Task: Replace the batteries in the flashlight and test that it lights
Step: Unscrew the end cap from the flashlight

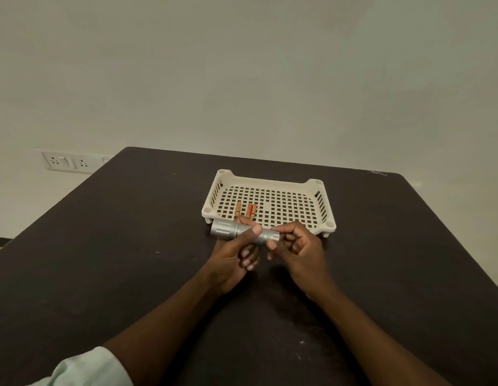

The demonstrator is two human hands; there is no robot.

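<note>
From the head view, a silver flashlight [243, 232] is held above the dark table [130, 232], just near of a white perforated tray [270, 183] that sits toward the far middle of the table. The left hand [233, 259] wraps the middle of the barrel, thumb laid across the top and fingers curled under. The right hand [297, 247] pinches the tail cap [272, 236] between thumb and forefinger, the other fingers loosely curled. Three small orange batteries [246, 210] lie in the near left part of the tray, side by side, their long axes running near to far. The flashlight's long axis runs left to right, tipped slightly so the tail end sits a little nearer; its wide head points left and the tail right. The cap looks seated on the body, with no gap visible, so I judge this an early step, the cap about to be unscrewed, though it could equally be a closing twist. Whether the batteries in the tray are fresh or spent cannot be told. No light shows from the head, which faces away, so the test appears still to come.
</note>
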